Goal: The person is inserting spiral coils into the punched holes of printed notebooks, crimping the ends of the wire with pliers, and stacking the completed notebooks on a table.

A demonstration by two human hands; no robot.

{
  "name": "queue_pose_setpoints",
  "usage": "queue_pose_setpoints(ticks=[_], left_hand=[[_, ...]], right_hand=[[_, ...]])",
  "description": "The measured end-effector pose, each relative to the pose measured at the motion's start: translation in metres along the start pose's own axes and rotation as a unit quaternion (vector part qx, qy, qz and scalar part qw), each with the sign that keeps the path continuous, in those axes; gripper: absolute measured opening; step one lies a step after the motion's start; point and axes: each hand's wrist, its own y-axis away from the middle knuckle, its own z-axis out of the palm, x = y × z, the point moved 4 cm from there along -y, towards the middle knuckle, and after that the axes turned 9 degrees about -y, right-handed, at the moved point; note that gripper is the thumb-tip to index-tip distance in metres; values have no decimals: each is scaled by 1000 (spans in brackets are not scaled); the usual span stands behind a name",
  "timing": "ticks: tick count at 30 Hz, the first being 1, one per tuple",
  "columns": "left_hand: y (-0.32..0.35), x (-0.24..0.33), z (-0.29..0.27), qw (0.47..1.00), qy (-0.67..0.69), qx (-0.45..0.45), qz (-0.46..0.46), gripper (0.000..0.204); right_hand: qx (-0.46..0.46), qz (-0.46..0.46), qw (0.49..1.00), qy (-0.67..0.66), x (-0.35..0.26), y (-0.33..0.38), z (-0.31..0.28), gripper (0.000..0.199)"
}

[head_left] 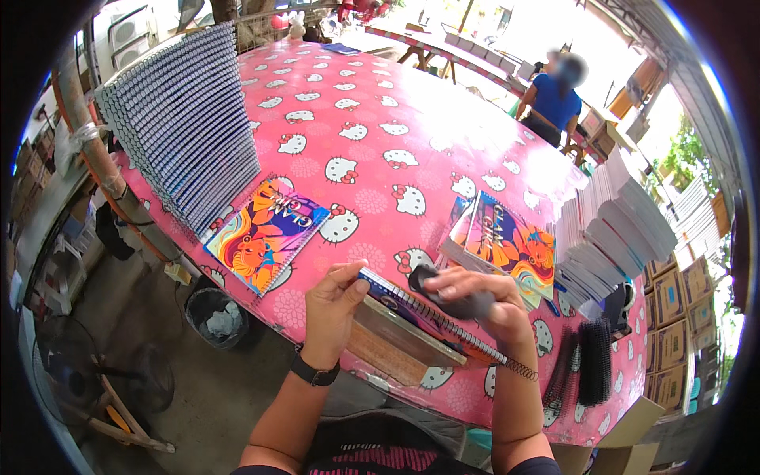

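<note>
Head view: spiral notebook (431,317) at near worktop (380,134) edge, steadied by left hand (332,305), fingers pressed on its end; right hand (475,297) clenched on dark tool (455,297) over loose coil (518,366). Could snag or slip off edge. Finished notebook (265,233) left, cover stack (507,241) right, black coils (582,368) nearby.

Table (380,119): large, covered in a pink cloth printed with white cartoon cats. Floor (214,396): bare grey concrete. Bin (215,317): black, under the table's near-left edge, holding crumpled paper. Fan (95,372): on the floor, lower left. Cardboard boxes (673,317): stacked at right. Second table (451,51): long, behind. Seated person (554,99): blue shirt, far side. Light: strong daylight, open-sided shelter, greenery at right.
</note>
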Motion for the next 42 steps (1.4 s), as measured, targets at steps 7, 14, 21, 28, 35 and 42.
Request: queue_pose_setpoints(ticks=[7, 14, 21, 28, 35, 42], left_hand=[[0, 6, 2, 1000, -1, 12, 0, 28], [-6, 7, 6, 993, -112, -34, 27, 29], [2, 69, 61, 944, -240, -182, 136, 19], [20, 77, 92, 954, -162, -219, 124, 20], [23, 78, 91, 948, -183, -229, 123, 16], [26, 78, 95, 950, -189, -210, 133, 17]], right_hand=[[15, 51, 999, -2, 12, -4, -2, 35], [24, 114, 869, 481, 78, 52, -65, 41], [126, 1, 894, 429, -66, 60, 36, 39], [183, -76, 865, 461, -48, 65, 63, 42], [194, -109, 859, 461, -59, 57, 74, 40], [228, -91, 859, 450, -60, 59, 66, 33]])
